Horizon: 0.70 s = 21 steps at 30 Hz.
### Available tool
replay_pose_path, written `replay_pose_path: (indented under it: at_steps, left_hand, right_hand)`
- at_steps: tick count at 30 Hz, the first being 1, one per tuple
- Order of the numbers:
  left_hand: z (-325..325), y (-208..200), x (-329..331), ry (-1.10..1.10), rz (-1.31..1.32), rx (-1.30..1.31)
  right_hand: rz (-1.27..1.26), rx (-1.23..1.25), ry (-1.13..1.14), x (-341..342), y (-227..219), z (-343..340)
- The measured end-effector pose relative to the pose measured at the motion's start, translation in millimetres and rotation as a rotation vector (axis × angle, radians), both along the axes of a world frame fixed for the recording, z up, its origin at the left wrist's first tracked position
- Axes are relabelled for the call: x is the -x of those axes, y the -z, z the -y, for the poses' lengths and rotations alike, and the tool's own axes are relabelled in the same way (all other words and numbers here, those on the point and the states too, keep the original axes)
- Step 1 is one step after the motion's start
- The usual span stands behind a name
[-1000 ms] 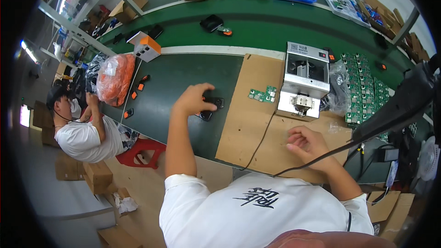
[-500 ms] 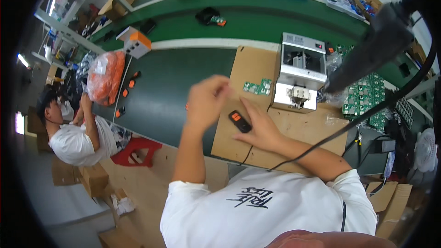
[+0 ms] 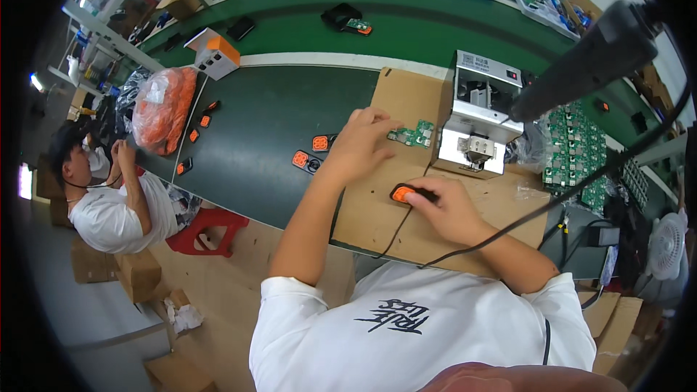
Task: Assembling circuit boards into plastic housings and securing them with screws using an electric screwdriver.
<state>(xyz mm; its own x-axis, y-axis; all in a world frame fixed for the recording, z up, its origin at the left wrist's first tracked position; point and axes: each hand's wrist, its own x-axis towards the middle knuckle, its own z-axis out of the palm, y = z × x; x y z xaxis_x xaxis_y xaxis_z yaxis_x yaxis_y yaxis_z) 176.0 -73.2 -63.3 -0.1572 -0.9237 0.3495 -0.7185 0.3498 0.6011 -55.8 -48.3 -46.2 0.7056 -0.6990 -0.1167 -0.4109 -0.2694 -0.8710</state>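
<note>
My right hand (image 3: 456,212) is closed around a small black remote control (image 3: 402,193) with orange buttons, just above the cardboard sheet (image 3: 377,218). The thumb lies along the remote's side. My left hand (image 3: 361,145) is over the sheet's left edge, fingers spread and apparently empty. Its fingertips are close to the small green circuit boards (image 3: 414,134); whether they touch cannot be made out. Left of that hand, two more black pieces with orange button pads, an upper one (image 3: 320,144) and a lower one (image 3: 303,160), lie on the dark green table mat (image 3: 268,109).
A silver machine (image 3: 479,112) stands behind the cardboard. A black tool (image 3: 588,58) hangs at right, its cable (image 3: 552,203) crossing over my right forearm. Stacked circuit boards (image 3: 577,145) lie beyond. At left, a co-worker (image 3: 116,189) sits near a bag of orange parts (image 3: 165,110).
My right hand, earlier open beside the remote on the cardboard, now holds it. My left hand has moved right toward the circuit boards and spread its fingers, uncovering the two pieces on the mat.
</note>
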Motion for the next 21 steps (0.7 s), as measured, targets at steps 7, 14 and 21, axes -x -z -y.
replay_pose_path:
  at_steps: [7,14,21]
  left_hand:
    - [7.5,4.0,1.8,-0.067,-0.067,0.058]
    - [-59.7,-43.4,50.3,0.11,-0.28,-0.15]
    - [-73.4,-35.0,61.1,0.216,-0.626,-0.124]
  right_hand:
    - [0.574,-0.862,0.396,38.3,-5.0,-3.1]
    - [0.536,-0.781,0.253,42.0,-14.8,-0.7]
    - [0.448,-0.555,0.334,43.2,-23.1,3.1]
